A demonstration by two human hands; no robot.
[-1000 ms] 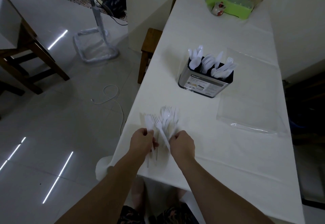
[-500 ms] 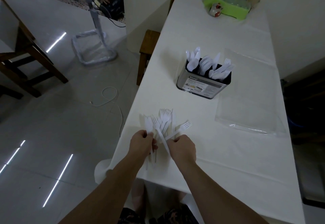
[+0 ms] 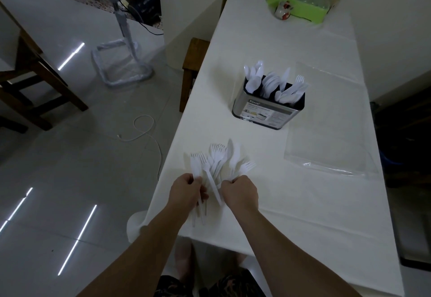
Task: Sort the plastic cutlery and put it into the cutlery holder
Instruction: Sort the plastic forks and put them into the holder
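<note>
Loose pile of white plastic forks and spoons (image 3: 218, 163) on the white-clothed table (image 3: 291, 203) near its front edge, left hand (image 3: 186, 191) gripping fork handles, right hand (image 3: 241, 191) pinching a white plastic fork (image 3: 246, 167), steel rectangular cutlery holder (image 3: 268, 110) already stocked farther back, clear plastic bag (image 3: 326, 138) flat to its right, lime-green tray (image 3: 300, 5) at the far end.

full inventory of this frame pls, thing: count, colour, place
loose cutlery: one pile, count unclear, white, near table edge
cutlery holder: 1, metal, black inside, mid table, part filled with white cutlery
plastic sheet: 1, clear, right of holder
tray: 1, green, far end
mug: 1, white and red, by tray
table: 1, white cloth
stool: 1, wooden, left of table
left hand: grips forks
right hand: grips fork
</note>
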